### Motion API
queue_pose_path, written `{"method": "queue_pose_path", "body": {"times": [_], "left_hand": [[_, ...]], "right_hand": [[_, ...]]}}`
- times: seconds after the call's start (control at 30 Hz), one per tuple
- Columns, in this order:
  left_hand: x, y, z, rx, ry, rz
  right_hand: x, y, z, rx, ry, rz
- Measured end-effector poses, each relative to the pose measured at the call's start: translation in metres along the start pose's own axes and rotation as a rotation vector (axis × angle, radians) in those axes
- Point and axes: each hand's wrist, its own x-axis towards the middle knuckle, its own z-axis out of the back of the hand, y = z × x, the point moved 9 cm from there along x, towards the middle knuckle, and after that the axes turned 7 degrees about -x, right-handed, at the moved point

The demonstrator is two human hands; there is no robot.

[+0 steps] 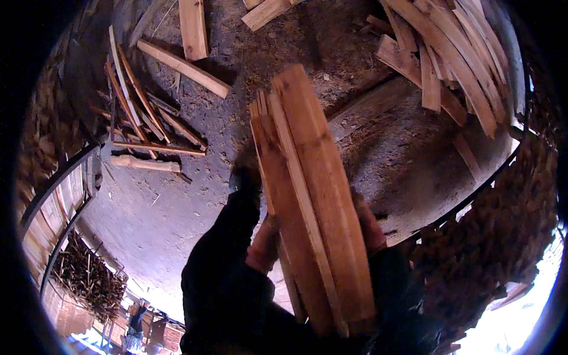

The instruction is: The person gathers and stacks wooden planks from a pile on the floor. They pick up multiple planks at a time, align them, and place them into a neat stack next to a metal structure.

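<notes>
A bundle of long wooden boards (pixel 326 177) lies lengthwise between my two hands, its far end pointing away from me. Several boards make it up, with a narrow strip on edge along the middle. My left hand (pixel 263 245) grips the bundle's left side; its fingertips are hidden by the wood. On the opposite side my right hand (pixel 368 225) is pressed against the edge, its fingers partly hidden behind the board and in shadow. Dark sleeves cover both forearms.
Thin wooden strips (pixel 158 148) lie loosely on the dirty floor at the left. A single plank (pixel 186 68) rests beyond them. Long boards (pixel 455 53) are heaped at the far right. Stacked wood (pixel 491 225) stands at the right, and a metal-framed bin (pixel 59 204) at the left.
</notes>
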Motion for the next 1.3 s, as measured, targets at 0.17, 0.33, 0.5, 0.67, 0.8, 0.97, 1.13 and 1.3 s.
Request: {"method": "queue_pose_path", "body": {"times": [0.17, 0.33, 0.5, 0.67, 0.8, 0.97, 1.13, 1.3], "left_hand": [[0.035, 0.008, 0.039, -0.109, -0.113, 0.087], [0.078, 0.004, 0.055, -0.082, -0.097, -0.078], [0.066, -0.019, 0.049, 0.031, -0.094, -0.154], [-0.004, -0.061, 0.007, 0.273, -0.089, -0.225], [-0.035, -0.063, -0.086, 0.482, 0.106, -0.137], [-0.099, -0.049, -0.251, 0.795, 0.47, -0.112], [-0.222, 0.068, -0.453, 1.255, 0.974, -0.191], [-0.29, 0.21, -0.565, 1.387, 0.916, 0.093]], "right_hand": [[0.042, -0.015, 0.006, 0.055, 0.125, 0.157], [0.119, -0.025, 0.018, 0.191, 0.097, 0.054], [0.121, 0.004, 0.004, 0.12, 0.269, 0.361], [0.005, 0.063, -0.023, 0.141, 0.317, 0.572], [-0.156, 0.114, 0.006, 0.035, 0.059, 0.759], [-0.352, 0.14, 0.045, 0.298, -0.108, 1.107], [-0.511, 0.116, 0.116, 0.598, -0.222, 1.508], [-0.582, 0.074, 0.203, 0.795, -0.604, 1.597]]}}
